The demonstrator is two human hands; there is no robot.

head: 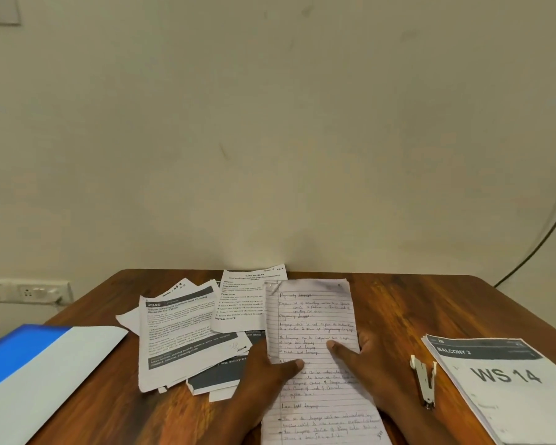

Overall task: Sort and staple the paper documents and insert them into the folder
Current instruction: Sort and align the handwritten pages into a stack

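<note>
A lined handwritten sheet set (pixel 315 319) lies in the middle of the wooden table (pixel 398 303), a staple at its top left corner. My left hand (pixel 264 377) grips its left edge, thumb on top. My right hand (pixel 369 364) grips its right edge, thumb pressed on the page. Left of it sprawls a loose pile of printed sheets (pixel 187 335). A blue and white folder (pixel 42 370) lies at the far left, hanging over the table edge. A small grey stapler (pixel 426 380) lies to the right of my right hand.
A stack of printed pages marked "WS 14" (pixel 507 387) sits at the right edge. The table stands against a cream wall (pixel 270 123). A wall socket (pixel 29 292) is at the left, and a dark cable (pixel 540 242) runs down at the right.
</note>
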